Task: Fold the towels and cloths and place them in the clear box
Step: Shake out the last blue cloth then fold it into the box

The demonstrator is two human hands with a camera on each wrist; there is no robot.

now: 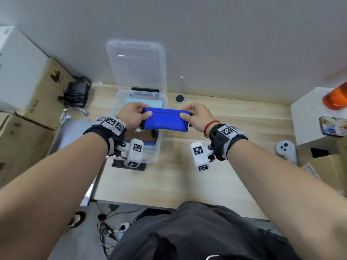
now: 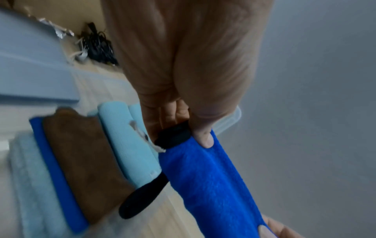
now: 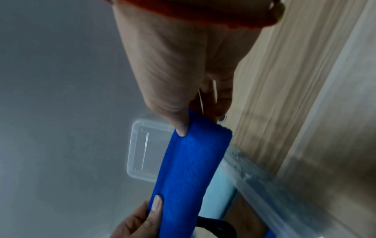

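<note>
A folded royal-blue cloth (image 1: 166, 119) with a black loop at its left end hangs in the air over the clear box (image 1: 161, 139). My left hand (image 1: 134, 113) pinches its left end, thumb on top (image 2: 204, 138). My right hand (image 1: 194, 114) pinches the right end (image 3: 181, 127). The blue cloth (image 2: 211, 185) (image 3: 191, 169) stretches level between both hands. Inside the box lie folded cloths side by side: light blue (image 2: 126, 145), brown (image 2: 81, 161), another royal blue (image 2: 55, 177) and a pale one (image 2: 30, 185).
The box's clear lid (image 1: 137, 64) stands up against the grey wall. Cardboard boxes (image 1: 32, 102) and a black cable bundle (image 1: 77, 92) crowd the left. A white stand (image 1: 309, 117) with an orange bottle (image 1: 336, 98), a phone (image 1: 332, 126) and a white controller (image 1: 286, 149) sit right.
</note>
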